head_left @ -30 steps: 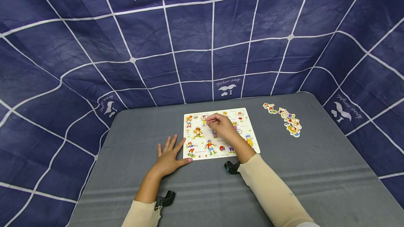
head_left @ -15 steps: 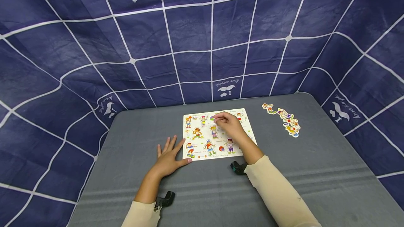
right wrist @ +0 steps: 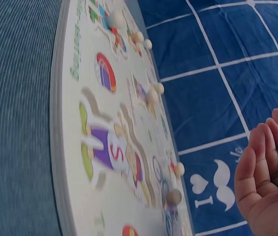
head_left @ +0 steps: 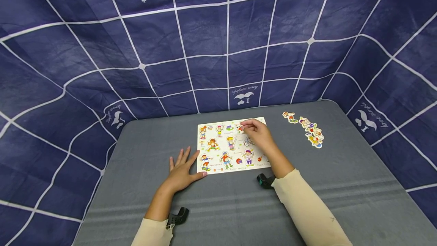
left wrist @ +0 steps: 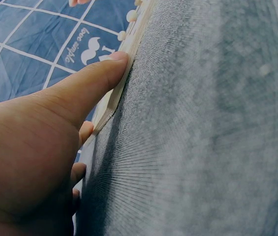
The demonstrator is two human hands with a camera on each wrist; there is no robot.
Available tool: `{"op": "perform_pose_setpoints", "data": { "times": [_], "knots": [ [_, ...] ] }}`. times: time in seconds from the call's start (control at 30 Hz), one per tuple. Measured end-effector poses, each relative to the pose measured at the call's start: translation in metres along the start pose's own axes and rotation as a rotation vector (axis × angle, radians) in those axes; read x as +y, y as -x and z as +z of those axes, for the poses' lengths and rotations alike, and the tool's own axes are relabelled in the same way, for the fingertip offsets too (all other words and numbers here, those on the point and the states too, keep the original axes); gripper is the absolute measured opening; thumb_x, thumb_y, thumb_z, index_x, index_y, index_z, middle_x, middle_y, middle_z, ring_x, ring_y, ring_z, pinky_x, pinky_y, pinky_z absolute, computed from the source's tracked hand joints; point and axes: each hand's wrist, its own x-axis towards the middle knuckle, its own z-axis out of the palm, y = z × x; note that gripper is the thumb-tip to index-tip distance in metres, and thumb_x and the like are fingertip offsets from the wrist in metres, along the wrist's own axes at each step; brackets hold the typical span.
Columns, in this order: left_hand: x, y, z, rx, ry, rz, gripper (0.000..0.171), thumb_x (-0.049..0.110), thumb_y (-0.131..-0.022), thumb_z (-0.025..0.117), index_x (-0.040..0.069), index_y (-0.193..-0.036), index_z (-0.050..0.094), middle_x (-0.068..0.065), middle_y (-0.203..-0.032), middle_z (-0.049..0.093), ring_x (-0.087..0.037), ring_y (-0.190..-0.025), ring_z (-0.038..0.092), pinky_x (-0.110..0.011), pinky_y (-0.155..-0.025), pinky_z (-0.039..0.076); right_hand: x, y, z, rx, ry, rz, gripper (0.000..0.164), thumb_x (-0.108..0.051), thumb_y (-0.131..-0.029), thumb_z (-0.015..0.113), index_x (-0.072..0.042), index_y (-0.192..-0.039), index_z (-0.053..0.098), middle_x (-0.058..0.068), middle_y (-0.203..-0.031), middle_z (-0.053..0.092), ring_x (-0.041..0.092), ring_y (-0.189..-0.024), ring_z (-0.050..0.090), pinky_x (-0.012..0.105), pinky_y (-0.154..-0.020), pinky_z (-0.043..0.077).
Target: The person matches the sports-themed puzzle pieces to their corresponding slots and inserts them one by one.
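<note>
A white puzzle board [head_left: 222, 151] printed with sports figures lies flat on the table. Spread fingers of my left hand [head_left: 181, 174] rest at its left side; in the left wrist view the thumb [left wrist: 92, 81] touches the board's edge [left wrist: 113, 101]. My right hand [head_left: 261, 136] hovers over the board's upper right, fingertips close to the soccer figure [head_left: 238, 127]. In the right wrist view, that hand [right wrist: 271, 182] has loosely bent fingers, with nothing visible between them and the thumb. Round knobs stand on several pieces, among them the baseball-bat figure [head_left: 231, 143]. The figure marked S [right wrist: 116, 152] shows no knob.
Several loose figure pieces [head_left: 311, 130] lie in an overlapping cluster on the grey table [head_left: 218, 212], right of the board. One more piece [head_left: 290, 117] is just left of them. Blue gridded cloth [head_left: 201, 29] rises behind and at both sides.
My right hand has moved to the right across the board's top, away from the pink-capped figure, uncovering the green-and-purple picture and the bat figure. The left hand has stayed put.
</note>
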Motion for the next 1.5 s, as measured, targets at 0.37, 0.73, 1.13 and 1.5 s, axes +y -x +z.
{"op": "perform_pose_setpoints", "data": {
  "times": [0.37, 0.73, 1.13, 1.5],
  "knots": [
    [0.000, 0.003, 0.000, 0.014, -0.005, 0.007, 0.095, 0.069, -0.084, 0.069, 0.030, -0.161, 0.030, -0.011, -0.172, 0.011, -0.039, -0.159, -0.001, -0.070, -0.120, -0.011, 0.005, 0.004, -0.024, 0.071, -0.043, 0.013, 0.024, -0.014, -0.096, 0.069, 0.000, -0.115, 0.070, 0.002, -0.096, 0.067, 0.004, -0.078, 0.061, 0.014, -0.070, 0.050],
    [-0.001, 0.001, 0.000, 0.004, 0.000, 0.002, 0.095, 0.069, -0.083, 0.068, 0.031, -0.161, 0.029, -0.011, -0.172, 0.009, -0.039, -0.159, -0.003, -0.070, -0.120, -0.012, 0.011, 0.006, -0.052, 0.146, 0.015, 0.026, 0.024, -0.013, -0.096, 0.068, 0.003, -0.114, 0.069, 0.002, -0.094, 0.066, 0.006, -0.078, 0.060, 0.015, -0.068, 0.048],
    [-0.001, 0.000, -0.001, -0.002, 0.004, 0.006, 0.095, 0.069, -0.084, 0.068, 0.031, -0.161, 0.029, -0.009, -0.172, 0.008, -0.037, -0.159, -0.004, -0.069, -0.120, -0.013, 0.020, 0.013, -0.087, 0.213, 0.040, 0.038, 0.031, -0.019, -0.097, 0.068, 0.005, -0.118, 0.069, -0.015, -0.086, 0.063, -0.001, -0.077, 0.060, 0.012, -0.070, 0.050],
    [-0.003, 0.000, 0.001, -0.001, 0.003, 0.009, 0.095, 0.070, -0.084, 0.067, 0.031, -0.161, 0.028, -0.008, -0.172, 0.007, -0.037, -0.159, -0.004, -0.070, -0.119, -0.013, 0.005, 0.026, -0.114, 0.274, 0.089, 0.082, 0.029, -0.008, -0.095, 0.066, 0.010, -0.118, 0.068, -0.015, -0.084, 0.064, -0.005, -0.073, 0.058, 0.010, -0.066, 0.047]
  ]
}}
